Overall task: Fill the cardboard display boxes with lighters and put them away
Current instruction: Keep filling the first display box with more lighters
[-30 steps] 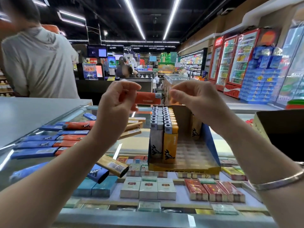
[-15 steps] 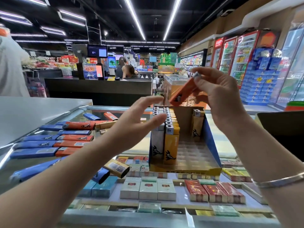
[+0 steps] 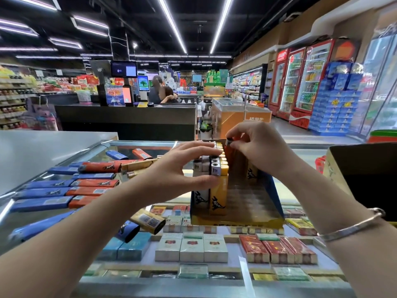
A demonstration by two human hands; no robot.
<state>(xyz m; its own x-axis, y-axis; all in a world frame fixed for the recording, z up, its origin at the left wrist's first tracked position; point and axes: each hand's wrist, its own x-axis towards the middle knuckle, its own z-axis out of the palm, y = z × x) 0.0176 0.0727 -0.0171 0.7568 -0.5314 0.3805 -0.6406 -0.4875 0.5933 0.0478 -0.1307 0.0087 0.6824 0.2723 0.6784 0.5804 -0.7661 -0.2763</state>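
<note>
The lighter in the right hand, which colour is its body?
Orange, under a dark cap; the head view shows the lighter pinched by the right hand.

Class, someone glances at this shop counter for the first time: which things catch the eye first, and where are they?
At centre, the right hand pinches an orange lighter down into the cardboard display box, while the left hand steadies the upright lighters in it. Loose blue and orange lighters lie on the glass counter at left.

White Coca-Cola script, red drinks fridge base (image 3: 299, 121)
</note>
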